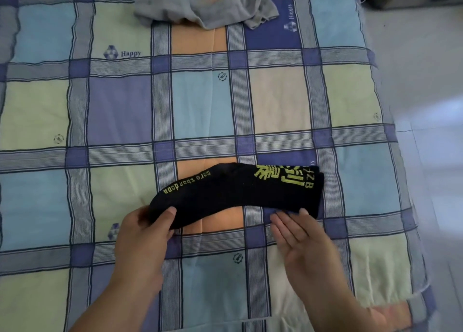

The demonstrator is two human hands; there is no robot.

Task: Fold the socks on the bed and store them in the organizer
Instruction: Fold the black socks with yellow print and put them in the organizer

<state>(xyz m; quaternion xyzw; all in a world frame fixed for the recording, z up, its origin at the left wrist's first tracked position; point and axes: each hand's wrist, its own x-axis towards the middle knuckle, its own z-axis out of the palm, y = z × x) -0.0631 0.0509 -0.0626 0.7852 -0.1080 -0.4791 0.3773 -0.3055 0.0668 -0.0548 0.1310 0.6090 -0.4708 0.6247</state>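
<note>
Black sock (235,194), yellow lettering: lower centre of frame, flat on the bed (120,106). Left hand (147,231) pinches its toe end; right hand (298,239), fingers straight and spread, touches its cuff edge. Grey socks (208,8): crumpled, top centre, well apart.

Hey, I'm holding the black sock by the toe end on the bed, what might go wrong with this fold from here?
1. Only the left hand grips the black sock; the right hand lies open at the cuff end, so that end may slide and the fold come out crooked.
2. The sock lies curved, so its edges may not line up.
3. The grey socks lie in a crumpled heap at the far edge of the bed and will need untangling.
</note>
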